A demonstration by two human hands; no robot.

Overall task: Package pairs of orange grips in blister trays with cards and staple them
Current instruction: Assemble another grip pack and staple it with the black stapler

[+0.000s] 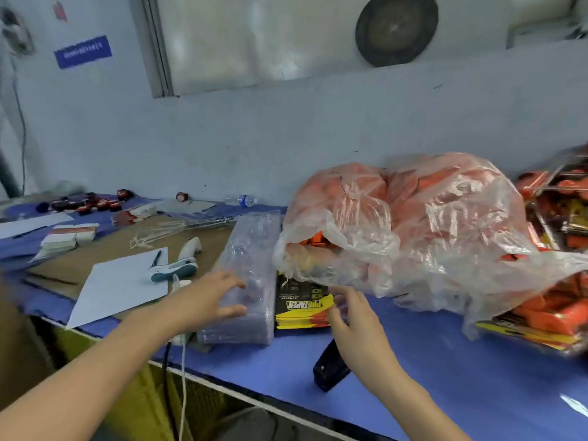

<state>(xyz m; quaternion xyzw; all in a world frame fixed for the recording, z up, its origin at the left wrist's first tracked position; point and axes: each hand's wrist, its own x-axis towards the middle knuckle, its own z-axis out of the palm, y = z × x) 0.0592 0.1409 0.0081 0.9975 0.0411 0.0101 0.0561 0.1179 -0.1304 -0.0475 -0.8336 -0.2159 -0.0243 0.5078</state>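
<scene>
Reaching forward, the left hand (210, 297) rests with fingers spread and straight on the stack of clear trays (248, 249), which sits just left of the cards (299, 308). The right hand (356, 316) is at the cards' right edge, thumb and fingers bent toward the top card; blur hides whether they pinch it. Behind and right of the cards, overlapping them, slumps a clear bag (445, 218) full of orange grips (313, 239). A black stapler (329, 369) lies just in front of the cards, partly under the right wrist. Farther right of the cards are filled packs (547, 316); well left, a white sheet (117, 288) and a white tool (178, 265).
</scene>
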